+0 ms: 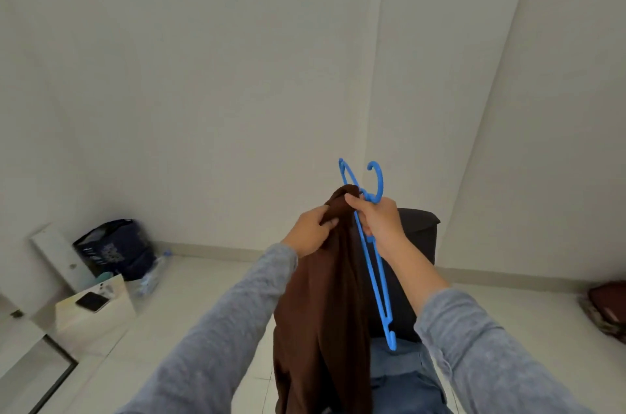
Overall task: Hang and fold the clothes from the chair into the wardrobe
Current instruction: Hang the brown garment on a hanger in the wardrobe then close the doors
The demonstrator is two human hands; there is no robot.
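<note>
against the wall [203, 75], raised hands [310, 230] grip garment [325, 295], hangers [372, 264]

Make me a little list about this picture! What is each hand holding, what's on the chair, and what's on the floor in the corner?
left hand: grips the top of the brown garment, which hangs down
right hand: holds blue hangers; two hooks show
chair: black, behind the garment
on the chair: blue jeans
corner: dark blue bag on the floor
extra: phone on a white box
</note>
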